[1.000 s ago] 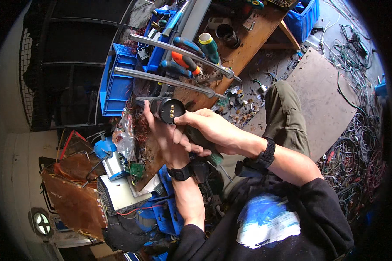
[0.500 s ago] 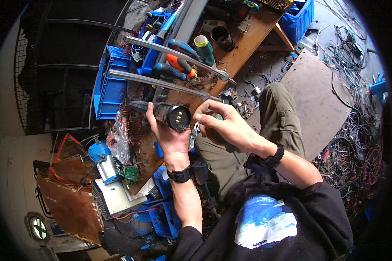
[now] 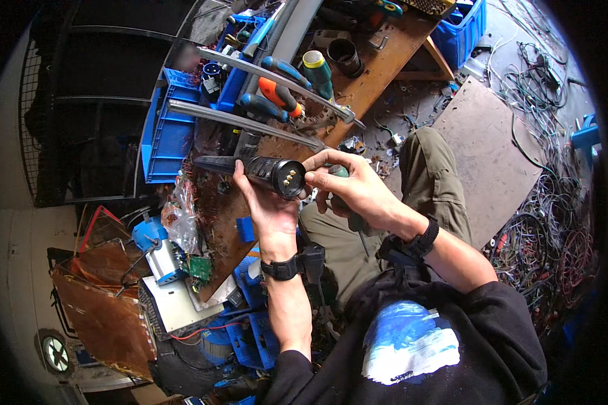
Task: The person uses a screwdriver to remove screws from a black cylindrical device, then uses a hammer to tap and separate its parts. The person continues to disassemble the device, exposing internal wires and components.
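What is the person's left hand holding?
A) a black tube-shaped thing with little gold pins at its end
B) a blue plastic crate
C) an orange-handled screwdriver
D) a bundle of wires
A: the left hand wraps around a black tube-shaped part whose round end shows small gold pins, while the right hand touches that end with its fingertips.

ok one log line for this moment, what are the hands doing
left hand: holds black cylindrical device | right hand: fingertips at its round end with brass pins | place: above cluttered wooden workbench
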### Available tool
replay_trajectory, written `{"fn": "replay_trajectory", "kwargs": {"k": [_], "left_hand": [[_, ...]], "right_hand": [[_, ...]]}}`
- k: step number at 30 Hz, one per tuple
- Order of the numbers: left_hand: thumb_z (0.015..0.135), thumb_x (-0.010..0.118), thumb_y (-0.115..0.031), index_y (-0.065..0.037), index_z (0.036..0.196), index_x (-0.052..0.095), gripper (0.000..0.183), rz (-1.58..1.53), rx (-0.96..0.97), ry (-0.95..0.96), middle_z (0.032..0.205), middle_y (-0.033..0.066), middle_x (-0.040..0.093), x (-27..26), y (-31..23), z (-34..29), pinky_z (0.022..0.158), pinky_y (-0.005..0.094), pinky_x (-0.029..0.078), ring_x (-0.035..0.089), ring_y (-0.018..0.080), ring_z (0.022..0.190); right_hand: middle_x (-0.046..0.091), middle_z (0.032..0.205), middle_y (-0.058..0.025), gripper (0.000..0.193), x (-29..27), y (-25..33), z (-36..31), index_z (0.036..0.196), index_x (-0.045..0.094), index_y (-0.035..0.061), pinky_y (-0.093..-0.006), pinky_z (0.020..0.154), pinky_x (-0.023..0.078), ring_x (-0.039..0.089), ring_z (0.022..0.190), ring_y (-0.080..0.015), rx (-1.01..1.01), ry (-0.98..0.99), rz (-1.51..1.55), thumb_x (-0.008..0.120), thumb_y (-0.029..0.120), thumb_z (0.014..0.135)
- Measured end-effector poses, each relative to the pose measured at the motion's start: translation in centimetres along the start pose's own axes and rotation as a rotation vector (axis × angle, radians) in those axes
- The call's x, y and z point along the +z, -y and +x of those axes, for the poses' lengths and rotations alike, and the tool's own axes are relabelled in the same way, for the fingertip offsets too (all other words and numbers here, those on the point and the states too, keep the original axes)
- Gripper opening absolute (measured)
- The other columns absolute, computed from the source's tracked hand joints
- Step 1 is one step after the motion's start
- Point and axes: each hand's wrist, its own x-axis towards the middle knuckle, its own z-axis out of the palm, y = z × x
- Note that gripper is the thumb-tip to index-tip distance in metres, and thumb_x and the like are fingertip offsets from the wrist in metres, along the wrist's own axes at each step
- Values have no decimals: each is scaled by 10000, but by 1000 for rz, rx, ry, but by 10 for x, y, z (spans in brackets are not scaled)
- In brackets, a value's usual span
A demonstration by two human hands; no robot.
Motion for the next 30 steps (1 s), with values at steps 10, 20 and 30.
{"fn": "replay_trajectory", "kwargs": {"k": [10,20,30], "left_hand": [[973,647,-552,-122,1190,618,482,-100,-69,-19,1049,95,724,-21,4,15,716,432,653,734,275,904],[964,716,-430,-105,1282,635,462,-244,-12,-43,1188,97,707,-29,14,16,871,458,626,711,306,1036],[982,611,-595,-145,1344,575,579,-35,58,-100,1151,43,665,-28,33,3,842,364,597,678,168,976]], "right_hand": [[699,851,-36,216,-12,-12,0,1082,671,52,-211,470,411,645,653,-78,-61,-4,66,682,257,1014],[584,830,-40,227,-48,38,-22,925,550,92,-301,717,464,554,754,-139,-662,-390,377,583,274,1057],[395,877,-25,233,11,104,-37,903,424,129,-308,671,360,374,767,-164,-1114,89,-22,493,284,1063]]}}
